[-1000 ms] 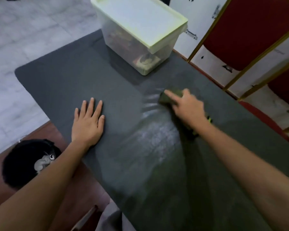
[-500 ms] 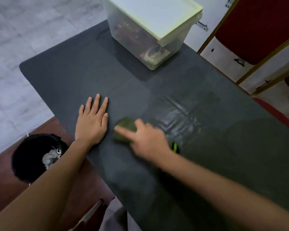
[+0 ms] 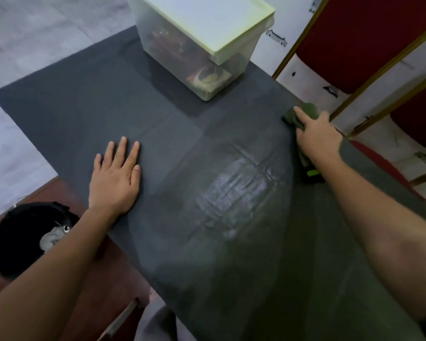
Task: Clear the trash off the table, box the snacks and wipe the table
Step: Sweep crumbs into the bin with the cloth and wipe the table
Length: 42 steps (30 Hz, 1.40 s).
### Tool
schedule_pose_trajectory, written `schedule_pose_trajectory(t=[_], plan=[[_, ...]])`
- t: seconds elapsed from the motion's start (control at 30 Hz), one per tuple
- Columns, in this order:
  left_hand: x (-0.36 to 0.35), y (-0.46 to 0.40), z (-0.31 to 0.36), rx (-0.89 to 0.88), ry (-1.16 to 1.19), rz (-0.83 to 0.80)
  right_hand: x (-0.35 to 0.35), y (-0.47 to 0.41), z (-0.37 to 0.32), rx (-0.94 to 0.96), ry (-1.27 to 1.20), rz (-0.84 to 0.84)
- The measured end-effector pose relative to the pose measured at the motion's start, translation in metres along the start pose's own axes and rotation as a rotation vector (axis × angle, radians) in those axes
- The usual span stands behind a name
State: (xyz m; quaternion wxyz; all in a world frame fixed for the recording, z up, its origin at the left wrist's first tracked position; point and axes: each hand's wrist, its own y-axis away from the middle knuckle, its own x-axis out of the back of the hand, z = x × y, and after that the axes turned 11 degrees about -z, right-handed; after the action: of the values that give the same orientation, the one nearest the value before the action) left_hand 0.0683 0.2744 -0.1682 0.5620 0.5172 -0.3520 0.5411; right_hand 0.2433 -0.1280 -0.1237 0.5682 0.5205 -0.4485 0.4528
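Under the fingers of the right hand [image 3: 317,134], at the desk's far right edge, lies a dark green cloth [image 3: 303,113]; the hand presses down on it with the index finger stretched forward and the others curled over the bunched fabric, so it is pinned and partly gripped. The left hand [image 3: 116,178] lies flat and spread on the desk [image 3: 59,99], holding nothing, seemingly as a brace. Between the two hands a damp, streaked patch [image 3: 234,183] shines on the dark surface. Beyond the left fingertips stands the lidded clear box [image 3: 199,38] with snack packets showing through its wall, so boxing looks finished and no trash shows on the desk. Wiping is the step in hand. The dry area ahead of the left fingers and around the box probably needs the next pass.
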Motion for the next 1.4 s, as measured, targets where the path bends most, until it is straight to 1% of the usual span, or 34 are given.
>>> schedule_pose_trajectory(t=[0.07, 0.13, 0.17, 0.23, 0.27, 0.3, 0.4, 0.43, 0.5, 0.57, 0.63, 0.67, 0.7, 0.77, 0.83, 0.87, 0.93, 1.0, 1.07, 1.2, 1.23, 1.3, 1.33, 1.4], plan=[[-0.001, -0.001, 0.001, 0.024, -0.001, -0.014, -0.006, 0.036, 0.044, -0.074, -0.009, -0.037], [-0.001, 0.007, 0.005, 0.054, 0.008, -0.032, -0.009, 0.075, 0.083, -0.210, -0.033, -0.083], [0.000, 0.013, 0.008, 0.039, 0.004, -0.045, -0.009, 0.089, 0.094, -0.291, -0.050, -0.100], [-0.005, 0.031, 0.013, -0.069, -0.028, -0.090, -0.007, 0.098, 0.090, -0.412, -0.111, -0.120], [-0.007, 0.040, 0.015, -0.126, -0.053, -0.111, -0.007, 0.098, 0.074, -0.410, -0.151, -0.113], [-0.009, 0.047, 0.017, -0.149, -0.065, -0.123, -0.007, 0.096, 0.048, -0.367, -0.178, -0.111], [-0.010, 0.055, 0.015, -0.102, -0.030, -0.130, -0.008, 0.106, -0.065, -0.115, -0.234, -0.094], [-0.010, 0.055, 0.013, -0.102, -0.001, -0.136, -0.010, 0.120, -0.106, -0.030, -0.231, -0.103], [-0.006, 0.055, 0.006, -0.131, 0.121, -0.150, -0.019, 0.166, -0.178, 0.143, -0.142, -0.150], [-0.002, 0.053, -0.003, -0.166, 0.159, -0.169, -0.030, 0.213, -0.210, 0.268, -0.063, -0.158], [-0.001, 0.058, -0.008, -0.203, 0.069, -0.176, -0.031, 0.244, -0.195, 0.282, -0.073, -0.160], [-0.002, 0.062, -0.009, -0.202, 0.030, -0.175, -0.033, 0.253, -0.175, 0.244, -0.087, -0.147], [-0.003, 0.066, -0.008, -0.191, 0.002, -0.171, -0.036, 0.262, -0.148, 0.159, -0.094, -0.136], [-0.009, 0.074, -0.007, -0.164, -0.030, -0.153, -0.044, 0.292, -0.087, -0.059, -0.081, -0.163], [-0.012, 0.081, -0.008, -0.162, -0.031, -0.144, -0.048, 0.338, -0.032, -0.229, -0.058, -0.152], [-0.013, 0.082, -0.009, -0.170, -0.026, -0.148, -0.048, 0.359, -0.010, -0.314, -0.099, -0.156], [-0.016, 0.082, -0.010, -0.184, -0.021, -0.140, -0.049, 0.383, 0.007, -0.470, -0.166, -0.173], [-0.017, 0.081, -0.013, -0.204, -0.019, -0.125, -0.048, 0.378, -0.019, -0.548, -0.160, -0.178], [-0.016, 0.080, -0.014, -0.232, -0.006, -0.122, -0.046, 0.353, -0.072, -0.478, -0.139, -0.139], [-0.016, 0.075, -0.018, -0.241, -0.004, -0.138, -0.040, 0.309, -0.197, -0.105, -0.201, -0.152], [-0.015, 0.075, -0.018, -0.238, -0.003, -0.138, -0.038, 0.306, -0.221, -0.004, -0.178, -0.155], [-0.016, 0.076, -0.017, -0.252, -0.015, -0.136, -0.039, 0.307, -0.241, 0.125, -0.107, -0.169], [-0.016, 0.076, -0.017, -0.252, -0.019, -0.136, -0.042, 0.311, -0.235, 0.152, -0.091, -0.178], [-0.014, 0.077, -0.015, -0.251, -0.018, -0.127, -0.050, 0.330, -0.199, 0.121, -0.054, -0.157]])
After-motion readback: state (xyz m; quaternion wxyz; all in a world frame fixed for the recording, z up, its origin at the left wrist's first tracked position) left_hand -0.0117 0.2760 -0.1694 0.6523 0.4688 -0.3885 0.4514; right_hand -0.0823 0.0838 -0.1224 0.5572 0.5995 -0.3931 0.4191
